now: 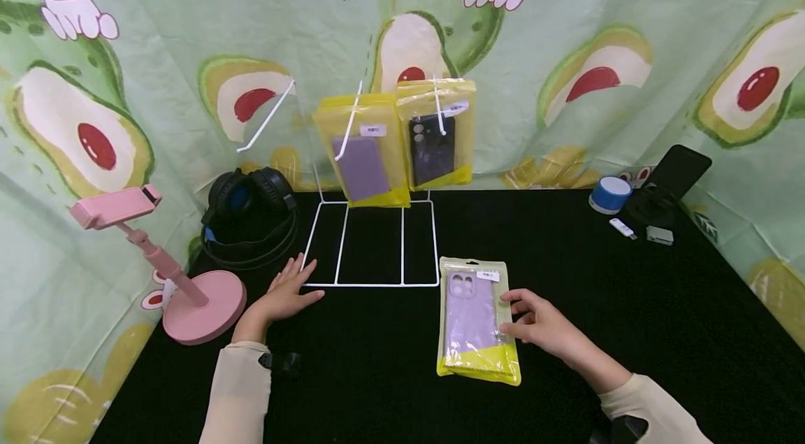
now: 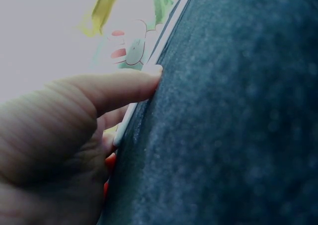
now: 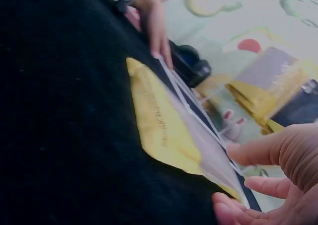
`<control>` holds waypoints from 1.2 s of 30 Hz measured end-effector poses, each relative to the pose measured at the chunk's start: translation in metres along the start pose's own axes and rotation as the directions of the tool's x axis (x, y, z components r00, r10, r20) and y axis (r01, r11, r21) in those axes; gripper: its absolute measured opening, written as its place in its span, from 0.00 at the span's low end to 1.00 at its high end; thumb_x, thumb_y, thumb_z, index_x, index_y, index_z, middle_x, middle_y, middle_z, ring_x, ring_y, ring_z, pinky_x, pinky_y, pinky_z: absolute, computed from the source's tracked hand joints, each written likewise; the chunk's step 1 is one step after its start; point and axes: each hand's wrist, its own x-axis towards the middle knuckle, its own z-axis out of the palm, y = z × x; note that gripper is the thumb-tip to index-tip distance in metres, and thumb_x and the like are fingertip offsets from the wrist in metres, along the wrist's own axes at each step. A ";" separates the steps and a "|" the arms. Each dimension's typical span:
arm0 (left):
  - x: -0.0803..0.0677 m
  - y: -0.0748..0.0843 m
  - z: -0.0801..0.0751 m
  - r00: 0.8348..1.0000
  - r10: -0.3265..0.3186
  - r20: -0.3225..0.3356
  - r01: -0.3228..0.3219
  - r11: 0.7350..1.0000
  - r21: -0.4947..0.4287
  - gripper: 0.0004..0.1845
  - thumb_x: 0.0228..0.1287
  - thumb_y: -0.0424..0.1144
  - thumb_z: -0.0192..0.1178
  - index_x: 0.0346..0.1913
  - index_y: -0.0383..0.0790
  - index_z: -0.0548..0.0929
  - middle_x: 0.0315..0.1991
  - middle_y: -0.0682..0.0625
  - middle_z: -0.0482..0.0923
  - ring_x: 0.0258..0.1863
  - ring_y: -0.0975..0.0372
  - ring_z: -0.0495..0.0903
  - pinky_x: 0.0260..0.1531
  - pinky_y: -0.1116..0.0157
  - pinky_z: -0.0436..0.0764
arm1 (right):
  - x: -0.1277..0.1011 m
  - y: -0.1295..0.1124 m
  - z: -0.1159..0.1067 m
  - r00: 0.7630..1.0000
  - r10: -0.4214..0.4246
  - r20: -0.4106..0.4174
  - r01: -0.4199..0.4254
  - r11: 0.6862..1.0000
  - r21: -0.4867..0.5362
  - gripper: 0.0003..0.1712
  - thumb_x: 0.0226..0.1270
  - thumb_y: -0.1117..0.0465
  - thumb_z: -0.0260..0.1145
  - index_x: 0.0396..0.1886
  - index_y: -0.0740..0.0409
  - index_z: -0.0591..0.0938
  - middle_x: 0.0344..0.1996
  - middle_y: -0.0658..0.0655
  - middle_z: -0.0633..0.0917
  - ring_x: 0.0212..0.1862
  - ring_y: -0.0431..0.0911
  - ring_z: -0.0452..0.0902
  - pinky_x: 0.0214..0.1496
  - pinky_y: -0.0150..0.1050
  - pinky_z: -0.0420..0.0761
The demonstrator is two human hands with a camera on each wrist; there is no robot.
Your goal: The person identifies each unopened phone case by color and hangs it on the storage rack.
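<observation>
- Left hand (image 1: 286, 292): lies flat on the black table (image 1: 629, 332), fingers straight and spread, holding nothing; fingertips touch the front left corner of the white wire rack (image 1: 371, 248). In the left wrist view the thumb (image 2: 114, 88) presses against the white wire.
- Right hand (image 1: 537, 324): fingers loosely curved at the right edge of the packaged purple phone case (image 1: 474, 321), touching it; no closed grip shows. In the right wrist view the fingers (image 3: 263, 153) hover just at the packet's near corner.
- Packaged purple phone case: clear and yellow bag, lying flat on the table just in front of the rack's right front corner.
- Wire rack: two more bagged cases hang on its pegs, a purple one (image 1: 361, 150) on the left and a dark one (image 1: 435, 136) on the right.
- Black headphones (image 1: 250, 217): on the table, left of the rack.
- Pink phone stand (image 1: 163, 262): far left, beside the left hand.
- Blue and white round speaker (image 1: 610, 194), black stand (image 1: 666, 182), small white stick (image 1: 622, 227): back right, well apart from both hands.
</observation>
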 end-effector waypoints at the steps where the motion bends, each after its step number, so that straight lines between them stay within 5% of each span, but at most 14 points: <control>1: 0.000 0.000 0.000 1.000 0.000 0.000 0.000 1.000 0.000 0.39 0.68 0.49 0.53 0.73 0.33 0.51 0.73 0.31 0.32 0.72 0.40 0.29 0.66 0.40 0.31 | 0.001 0.000 0.003 1.000 -0.002 -0.007 0.002 1.000 -0.011 0.32 0.56 0.63 0.69 0.60 0.66 0.68 0.43 0.63 0.77 0.34 0.48 0.77 0.34 0.42 0.78; 10: -0.001 0.000 0.000 1.000 0.012 -0.009 -0.012 1.000 0.005 0.39 0.68 0.49 0.53 0.73 0.32 0.51 0.73 0.31 0.32 0.71 0.40 0.29 0.66 0.40 0.32 | 0.006 0.002 0.017 0.994 -0.087 -0.072 0.082 0.994 -0.072 0.21 0.55 0.67 0.66 0.51 0.63 0.76 0.33 0.57 0.79 0.29 0.46 0.75 0.30 0.39 0.78; 22: 0.000 0.000 -0.001 1.000 -0.006 0.013 0.006 1.000 -0.003 0.40 0.68 0.50 0.51 0.73 0.33 0.49 0.73 0.32 0.30 0.72 0.41 0.27 0.66 0.43 0.30 | 0.006 0.006 0.000 0.981 -0.083 -0.177 0.108 0.985 0.137 0.19 0.64 0.68 0.59 0.54 0.67 0.73 0.44 0.65 0.77 0.36 0.49 0.79 0.35 0.39 0.81; 30: 0.000 0.002 -0.001 1.000 -0.011 0.008 0.011 1.000 -0.010 0.39 0.69 0.49 0.52 0.73 0.33 0.50 0.73 0.31 0.31 0.71 0.40 0.28 0.66 0.41 0.29 | 0.001 -0.006 -0.013 0.941 -0.192 -0.280 0.239 0.960 0.145 0.17 0.66 0.67 0.59 0.54 0.66 0.73 0.44 0.63 0.76 0.38 0.45 0.77 0.39 0.36 0.78; 36: 0.001 0.001 -0.002 1.000 -0.017 0.009 0.017 1.000 0.002 0.39 0.69 0.49 0.52 0.73 0.33 0.50 0.73 0.31 0.31 0.72 0.40 0.28 0.66 0.41 0.30 | -0.004 -0.022 -0.015 0.891 -0.343 -0.298 0.408 0.892 0.192 0.14 0.67 0.69 0.58 0.51 0.67 0.74 0.41 0.53 0.77 0.37 0.43 0.78 0.37 0.34 0.79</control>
